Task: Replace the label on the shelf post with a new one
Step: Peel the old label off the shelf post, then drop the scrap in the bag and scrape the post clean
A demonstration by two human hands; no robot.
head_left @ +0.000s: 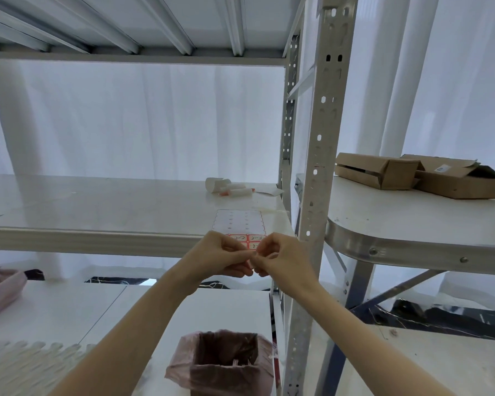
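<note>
A label sheet (238, 221) lies at the front right of the middle shelf, its far part peeled bare and red-bordered labels at its near end. My left hand (226, 257) and my right hand (277, 255) meet fingertip to fingertip just in front of that near end. They pinch something small between them, probably a label; it is too small to make out. The perforated grey shelf post (322, 132) rises just right of my hands. No label shows on the post's visible face.
Rolled paper scraps and red-tipped pieces (230, 187) lie at the back of the shelf. A small bin with a pink liner (223, 364) stands on the lower shelf below my arms. Two cardboard boxes (417, 174) rest on a round table to the right.
</note>
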